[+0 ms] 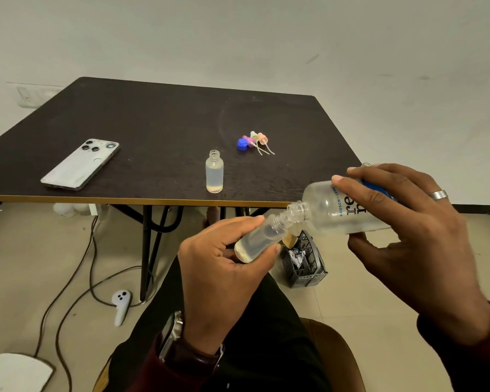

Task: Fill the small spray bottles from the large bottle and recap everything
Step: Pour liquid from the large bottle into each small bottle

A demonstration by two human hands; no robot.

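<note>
Left hand (pixel 218 267) fingers close around a tilted small spray bottle (pixel 259 239). Right hand (pixel 408 236) fingers clamp the large bottle (pixel 337 207), its mouth touching the small bottle's neck.

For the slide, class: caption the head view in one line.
Left hand tilts a small bottle under the large bottle held by the right hand, above the lap.

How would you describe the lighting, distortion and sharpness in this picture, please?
Head view: soft, even light with faint shadows; wide-angle bending bows the table edges; a dull sheen on the phone; the left hand, small bottle, right hand and large bottle are reasonably sharp, its label partly readable.
</note>
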